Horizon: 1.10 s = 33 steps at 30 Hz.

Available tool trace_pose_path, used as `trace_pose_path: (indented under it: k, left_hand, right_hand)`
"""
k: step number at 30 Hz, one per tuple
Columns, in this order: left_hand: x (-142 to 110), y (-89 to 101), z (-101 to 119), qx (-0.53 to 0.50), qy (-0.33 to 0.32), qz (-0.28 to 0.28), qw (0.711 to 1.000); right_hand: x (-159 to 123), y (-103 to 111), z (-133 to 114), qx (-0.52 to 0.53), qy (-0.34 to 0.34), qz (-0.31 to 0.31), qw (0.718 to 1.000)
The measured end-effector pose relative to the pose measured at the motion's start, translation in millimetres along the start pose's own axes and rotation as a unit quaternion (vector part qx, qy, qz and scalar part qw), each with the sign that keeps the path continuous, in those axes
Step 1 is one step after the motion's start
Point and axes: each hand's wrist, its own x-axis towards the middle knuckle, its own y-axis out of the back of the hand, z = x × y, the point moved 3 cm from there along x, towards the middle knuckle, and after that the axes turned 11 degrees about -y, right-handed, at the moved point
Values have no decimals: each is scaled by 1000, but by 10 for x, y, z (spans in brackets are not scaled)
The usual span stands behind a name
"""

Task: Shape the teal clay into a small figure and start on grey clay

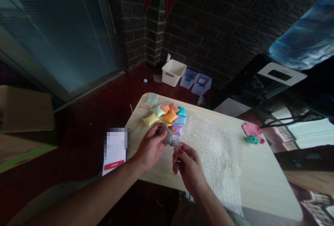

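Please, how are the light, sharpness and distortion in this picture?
Head view: the brick wall lies in deep shade, while the bubble wrap catches pale light; head view: the blue bottle at right looks stretched and smeared; head view: grey packet slightly soft, phone screen partly pixelated.

Dark brick walls (198,20) — deep red floor (86,132), pale table (261,170) — and, left, seemingly a glass door (60,34).

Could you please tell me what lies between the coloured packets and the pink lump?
In the head view, bubble wrap lies beside the coloured packets, then a bare strip of tabletop before the pink lump.
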Motion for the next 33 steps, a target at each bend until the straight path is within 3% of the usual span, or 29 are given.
trace_pose_path:
  k: [6,9,12,16,18,22,28,33]
  left_hand:
    - [-4,0,40,59,-41,-52,996]
    - [14,51,87,186,-41,-102,976]
    - [29,87,154,340,-62,-166,924]
    - [-18,96,140,508,-62,-291,808]
    - [-53,118,93,563,-51,-322,759]
    - [-82,138,30,601,-56,-345,719]
    - [-49,106,82,666,-58,-331,666]
    - [-49,115,116,695,-61,-335,633]
  right_hand:
    - [-3,45,17,59,-11,15,998]
    - [17,85,-30,20,18,19,999]
    - [42,111,-101,-99,85,21,991]
    - [43,122,-120,-178,112,3,978]
    - [13,107,-112,-257,136,-5,957]
    - [-53,70,-89,-390,200,-6,899]
    - [-86,31,-102,-461,223,-27,859]
    - [-160,-69,-165,-496,174,-94,845]
